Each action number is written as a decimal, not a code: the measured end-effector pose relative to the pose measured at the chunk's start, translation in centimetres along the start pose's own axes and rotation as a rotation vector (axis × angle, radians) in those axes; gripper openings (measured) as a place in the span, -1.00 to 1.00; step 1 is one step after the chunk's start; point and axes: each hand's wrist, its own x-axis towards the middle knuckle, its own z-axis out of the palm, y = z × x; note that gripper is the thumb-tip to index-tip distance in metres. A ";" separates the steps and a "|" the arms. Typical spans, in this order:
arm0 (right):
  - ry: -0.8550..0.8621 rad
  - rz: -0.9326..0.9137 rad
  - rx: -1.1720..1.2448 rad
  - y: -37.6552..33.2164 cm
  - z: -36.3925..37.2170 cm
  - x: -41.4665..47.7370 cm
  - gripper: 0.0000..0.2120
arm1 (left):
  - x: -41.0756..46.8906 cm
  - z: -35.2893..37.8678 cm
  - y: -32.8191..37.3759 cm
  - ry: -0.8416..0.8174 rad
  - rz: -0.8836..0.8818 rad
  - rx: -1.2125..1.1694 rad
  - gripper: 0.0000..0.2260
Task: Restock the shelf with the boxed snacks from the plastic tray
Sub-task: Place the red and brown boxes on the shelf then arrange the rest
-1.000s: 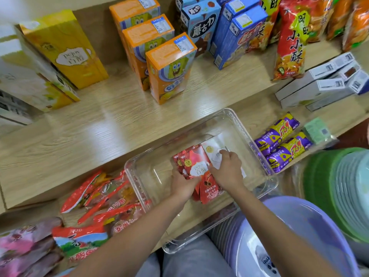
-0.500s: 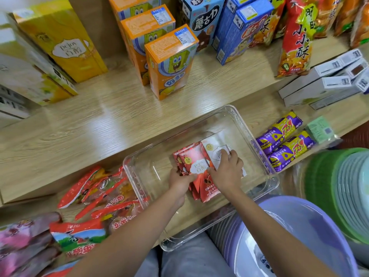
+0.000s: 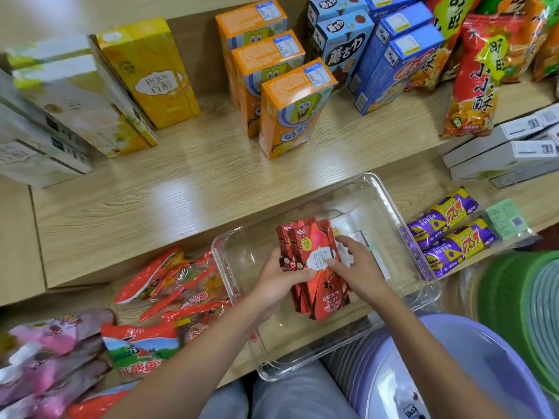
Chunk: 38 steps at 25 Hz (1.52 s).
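Observation:
A clear plastic tray (image 3: 390,195) rests on the lower wooden shelf in front of me. Inside it lie red Pejoy snack boxes (image 3: 317,291) stacked together, with a white box (image 3: 348,222) beside them on the right. My left hand (image 3: 278,282) grips the left edge of the red boxes. My right hand (image 3: 357,267) presses on their right side and covers part of the white box. The upper shelf (image 3: 181,189) holds yellow Pejoy boxes (image 3: 151,74) standing at the left.
Orange cartoon boxes (image 3: 290,107) and blue boxes (image 3: 393,62) stand on the upper shelf, red snack bags (image 3: 475,77) at right. White flat boxes (image 3: 499,152), purple packets (image 3: 447,234) and red packets (image 3: 175,285) flank the tray. A purple basin (image 3: 484,373) is at lower right.
Both hands closed in on the red boxes and lifted their far end slightly. The right hand's fingers slid from the white box onto the red stack. The view tilted up a little.

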 end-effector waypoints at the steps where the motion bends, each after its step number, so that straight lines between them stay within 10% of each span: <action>1: -0.100 0.020 0.171 -0.7 -0.5 -0.3 -0.50 | -0.6 -0.6 0.5 -0.017 0.034 0.006 -0.44; 7: -0.222 -0.056 0.466 -5.1 -1.4 -1.8 -0.75 | -4.9 -4.2 3.8 -0.028 0.241 0.043 -0.68; 17: -0.241 -0.215 0.639 -12.2 -1.2 -2.7 -0.22 | -10.9 -13.1 5.0 0.209 0.411 -0.125 -0.69; 23: -0.407 -0.308 0.544 -19.5 5.9 -3.7 -0.79 | -14.5 -18.9 4.2 0.346 0.465 -0.153 -0.66; 29: -0.560 -0.472 0.357 -26.5 13.7 -4.8 -0.85 | -16.9 -24.0 4.1 0.431 0.511 -0.282 -0.73; 33: -0.563 -0.530 0.306 -29.1 17.9 -5.2 -0.84 | -18.2 -26.7 3.3 0.459 0.527 -0.276 -0.27; 38: -0.453 -0.627 0.287 -31.5 21.6 -6.0 -0.80 | -18.9 -29.5 3.9 0.715 0.530 0.127 -0.45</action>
